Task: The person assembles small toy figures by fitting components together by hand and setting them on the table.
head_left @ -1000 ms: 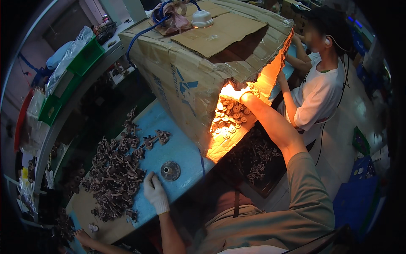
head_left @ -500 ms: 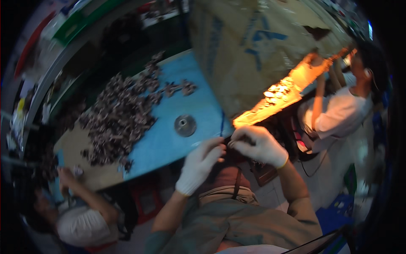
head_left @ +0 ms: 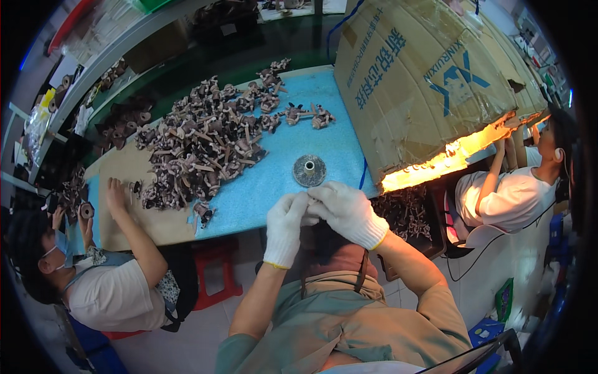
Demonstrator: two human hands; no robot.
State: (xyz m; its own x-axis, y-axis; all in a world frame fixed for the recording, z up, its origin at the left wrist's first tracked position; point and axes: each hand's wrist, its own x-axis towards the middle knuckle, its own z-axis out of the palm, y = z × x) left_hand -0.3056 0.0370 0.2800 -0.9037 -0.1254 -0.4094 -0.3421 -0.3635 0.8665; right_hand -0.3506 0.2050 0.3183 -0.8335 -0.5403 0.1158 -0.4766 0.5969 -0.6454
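My left hand and my right hand, both in white knit gloves, meet over the near edge of the table. Their fingertips are pinched together, and whatever sits between them is too small and covered to make out. Just beyond the fingers, a speckled grey round disc with a short hollow post lies on the blue mat. A big heap of small brown-grey figurines covers the mat's left and far part. A few figurines lie apart from it, near the cardboard box.
A large cardboard box stands at the right, glowing orange along its lower edge. Below it sits a dark crate of figurines. Co-workers sit at left and right. A red stool is under the table.
My two gloved hands have come together, fingertips touching. The view has shifted, so table and box appear farther right. The left co-worker's hand now reaches over the tabletop.
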